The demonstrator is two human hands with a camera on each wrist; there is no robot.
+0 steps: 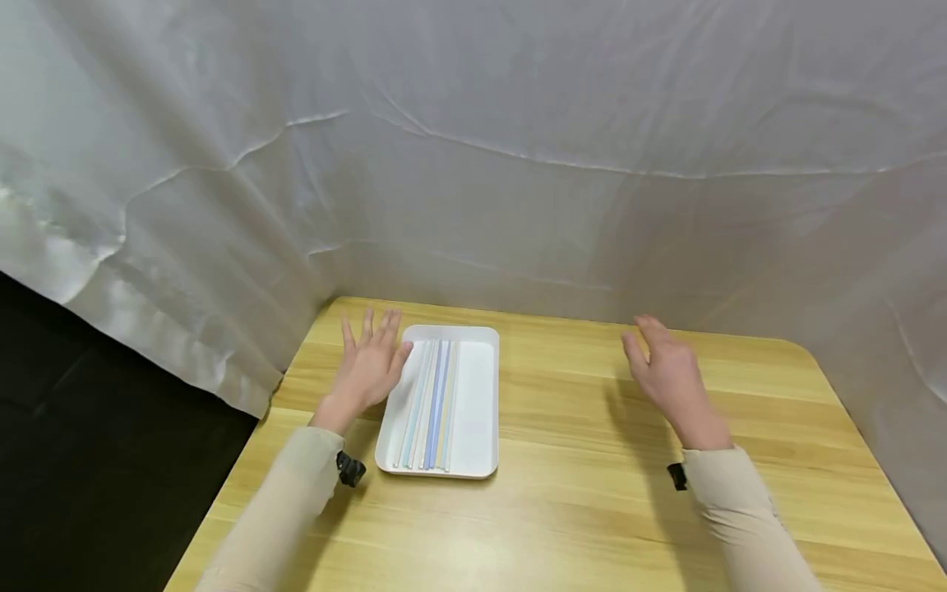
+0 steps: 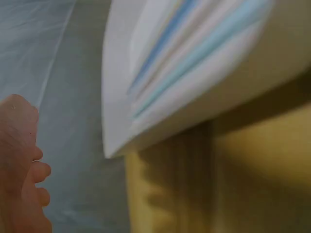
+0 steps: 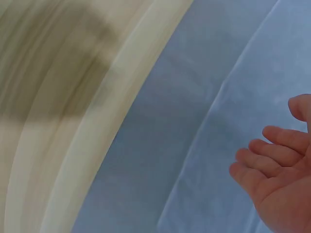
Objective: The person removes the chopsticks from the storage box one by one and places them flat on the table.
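A white rectangular tray (image 1: 477,411) lies left of the table's middle in the head view. Several thin straight sticks (image 1: 436,403), in pale blue, blue-violet, yellowish and whitish tones, lie lengthwise side by side in its left half. My left hand (image 1: 367,366) hovers at the tray's left edge, fingers spread and holding nothing; its thumb overlaps the rim in this view. Over the right part of the table, my right hand (image 1: 669,374) is raised with fingers extended and nothing in it. The left wrist view shows the tray's corner (image 2: 114,131) close by, blurred.
The wooden table (image 1: 562,510) has rounded far corners. Behind it and along both sides hangs a pale, creased curtain (image 1: 518,205). A dark area (image 1: 89,460) lies beyond the table's left edge. Each wrist wears a small black device (image 1: 350,469).
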